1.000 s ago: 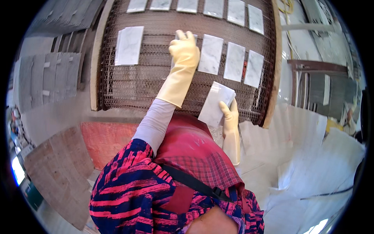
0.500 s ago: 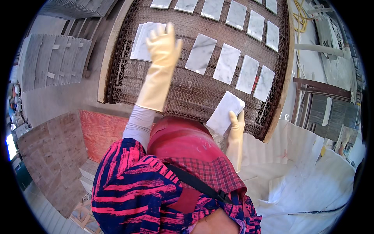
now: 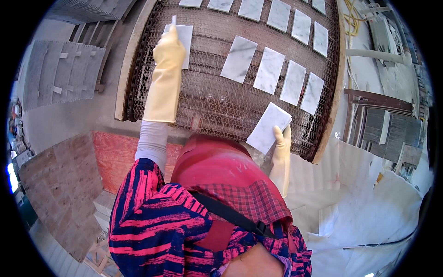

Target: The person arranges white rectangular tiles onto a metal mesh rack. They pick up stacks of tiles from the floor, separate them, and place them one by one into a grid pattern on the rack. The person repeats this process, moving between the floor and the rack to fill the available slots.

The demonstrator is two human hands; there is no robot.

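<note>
I wear cream rubber gloves on both hands. My left hand (image 3: 167,50) is closed at the far left of the wire-mesh belt (image 3: 207,108), gripping what looks like a white marble tile on edge. Only a narrow pale end of it shows above the fingers; the rest is hidden by the glove. Beside that hand, a white tile (image 3: 186,45) lies on the mesh, partly covered. My right hand (image 3: 282,141) holds a small stack of marble tiles (image 3: 269,128) by its right edge, tilted over the belt's near edge. A row of grey-veined tiles (image 3: 269,70) lies between and beyond my hands.
Another tile row (image 3: 278,17) lies farther up the belt. Raised wooden side rails (image 3: 125,78) border it. Stacked grey slabs (image 3: 62,74) stand at the left, above a red board (image 3: 117,159). A metal rack (image 3: 367,104) and white sheeting (image 3: 350,203) are at the right.
My left hand went from spread fingers over the tile pile to a closed grip, shifting left and turning upright. My right hand still holds its stack, nearly unmoved.
</note>
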